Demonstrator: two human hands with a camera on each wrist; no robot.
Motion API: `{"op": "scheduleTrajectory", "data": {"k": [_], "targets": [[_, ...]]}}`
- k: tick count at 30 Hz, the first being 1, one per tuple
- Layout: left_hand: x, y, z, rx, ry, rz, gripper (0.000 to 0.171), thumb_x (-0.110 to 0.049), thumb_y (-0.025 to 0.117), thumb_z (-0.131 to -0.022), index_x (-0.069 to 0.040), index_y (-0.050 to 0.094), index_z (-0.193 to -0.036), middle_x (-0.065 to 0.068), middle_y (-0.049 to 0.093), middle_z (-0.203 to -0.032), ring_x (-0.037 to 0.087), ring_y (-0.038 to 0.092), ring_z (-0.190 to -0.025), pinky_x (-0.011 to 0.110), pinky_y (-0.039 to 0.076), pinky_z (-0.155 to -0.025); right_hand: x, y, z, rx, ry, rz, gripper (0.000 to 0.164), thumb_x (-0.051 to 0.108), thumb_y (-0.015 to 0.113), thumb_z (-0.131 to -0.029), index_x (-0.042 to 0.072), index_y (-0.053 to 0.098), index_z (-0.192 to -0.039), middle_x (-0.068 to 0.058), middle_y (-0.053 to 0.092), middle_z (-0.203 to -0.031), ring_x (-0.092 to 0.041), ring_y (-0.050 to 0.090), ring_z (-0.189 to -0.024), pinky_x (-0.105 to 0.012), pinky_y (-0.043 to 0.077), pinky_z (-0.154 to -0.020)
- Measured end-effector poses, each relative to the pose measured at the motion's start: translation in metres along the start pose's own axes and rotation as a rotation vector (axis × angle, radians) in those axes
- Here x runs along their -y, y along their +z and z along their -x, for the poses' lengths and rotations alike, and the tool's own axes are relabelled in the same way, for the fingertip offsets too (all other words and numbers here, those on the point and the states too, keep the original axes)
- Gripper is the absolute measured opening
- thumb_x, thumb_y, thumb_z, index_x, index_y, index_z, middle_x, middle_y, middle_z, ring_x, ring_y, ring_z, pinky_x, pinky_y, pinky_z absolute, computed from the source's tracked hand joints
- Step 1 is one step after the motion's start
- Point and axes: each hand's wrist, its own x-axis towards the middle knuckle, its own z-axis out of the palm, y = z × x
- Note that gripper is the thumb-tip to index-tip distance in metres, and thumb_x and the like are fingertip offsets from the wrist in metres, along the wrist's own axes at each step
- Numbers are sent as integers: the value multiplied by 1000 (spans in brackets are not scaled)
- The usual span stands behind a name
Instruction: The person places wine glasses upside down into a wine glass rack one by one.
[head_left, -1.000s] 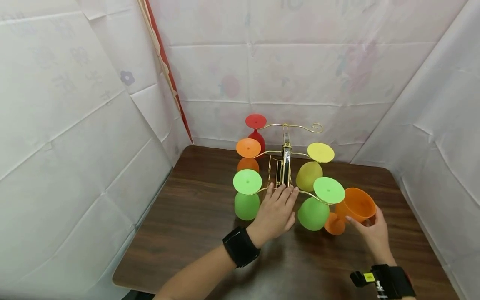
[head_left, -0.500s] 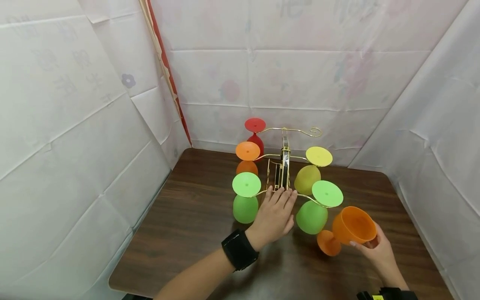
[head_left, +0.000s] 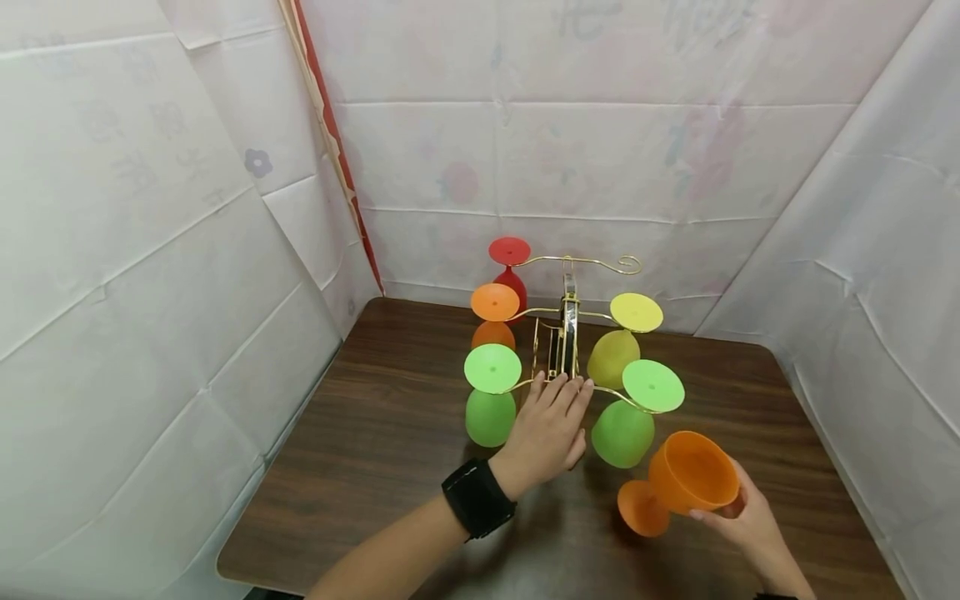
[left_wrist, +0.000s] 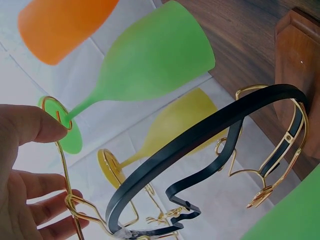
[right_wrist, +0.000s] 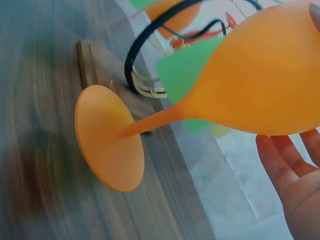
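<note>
In the head view, my right hand (head_left: 742, 517) grips an orange goblet (head_left: 693, 473) by its bowl, thumb at the near side. The goblet leans, mouth up toward my hand, foot to the left. The right wrist view shows its stem and round foot (right_wrist: 110, 137) over the table. My left hand (head_left: 543, 429) rests with straight fingers on the front of a gold wire glass rack (head_left: 568, 321). In the left wrist view, thumb and fingertips lie along the gold wire (left_wrist: 64, 165). The rack's front green goblets (head_left: 491, 417) hang upside down on either side of this hand.
Farther back on the rack hang a red goblet (head_left: 510, 283), another orange goblet (head_left: 492, 335) and a yellow goblet (head_left: 613, 358), all upside down. The back right wire arm (head_left: 615, 264) ends in a bare curl. White sheets (head_left: 600, 158) enclose the dark wooden table (head_left: 360, 467).
My right hand has brought the orange goblet toward me, away from beside the right green goblet, then slightly left. My left hand has stayed on the rack.
</note>
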Motion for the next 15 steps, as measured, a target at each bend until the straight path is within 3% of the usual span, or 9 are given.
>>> {"op": "scheduleTrajectory", "data": {"k": [8,15], "targets": [[3,3,0,9,0,54,60,-33,62,-85,-8,47,-138,6,54,-130,24,47,-122,46,31,-107,12,25,-7,59,-24,27,77,-26,64,-67,-4,38,-136,9,55,-120,-1,56,-101,-16,50,-78],[8,0,1,9,7,207,55,-31,57,-90,-7,46,-139,7,51,-134,24,46,-124,47,30,-109,16,44,-11,100,20,70,77,-20,68,-70,-6,34,-137,11,54,-122,-2,56,-102,-18,49,-79]]}}
